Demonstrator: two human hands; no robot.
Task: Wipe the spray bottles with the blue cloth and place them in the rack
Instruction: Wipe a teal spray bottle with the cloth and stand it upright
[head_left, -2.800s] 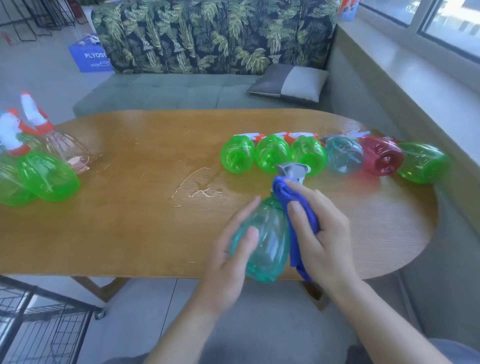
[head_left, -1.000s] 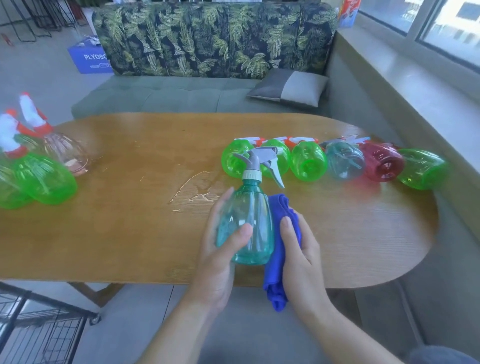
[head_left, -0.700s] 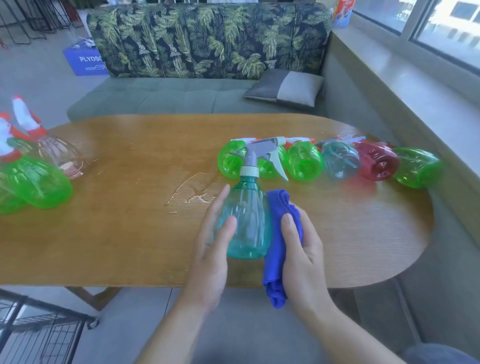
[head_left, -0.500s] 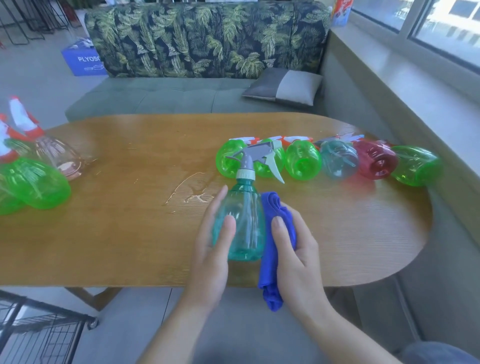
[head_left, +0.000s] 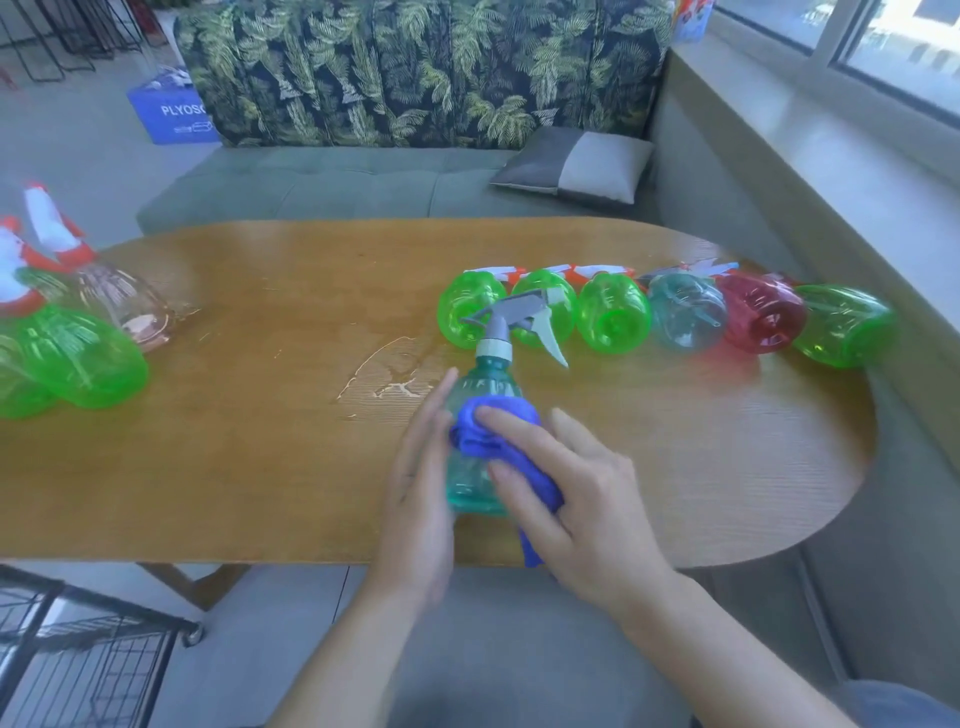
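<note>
Step in hand: wiping. The teal bottle (head_left: 475, 467) stands upright near the table's (head_left: 249, 467) front edge. The left hand (head_left: 421, 499) steadies its left flank with straight fingers, not curled round it. The right hand (head_left: 576, 499) presses the cloth (head_left: 493, 436) against the bottle's near face, fingers spread over the bunched fabric; a tail of cloth hangs below the palm.

Judgement: this bottle is not yet racked. The next move calls for a firm hold on the body or neck, then a carry down and left of the grip to the rack (head_left: 78, 654), of which only a black wire corner shows.

Beyond the grip, six bottles (head_left: 613, 314) lie in a row on their sides, presumably unwiped. Far left of it, more bottles (head_left: 83, 358) are grouped. A wet patch (head_left: 387, 371) sits just up-left of the held bottle.

Room: a leaf-print sofa (head_left: 415, 73) with a cushion (head_left: 576, 163) behind the table, a window sill (head_left: 831, 140) right, a blue box (head_left: 174, 111) on the floor.
</note>
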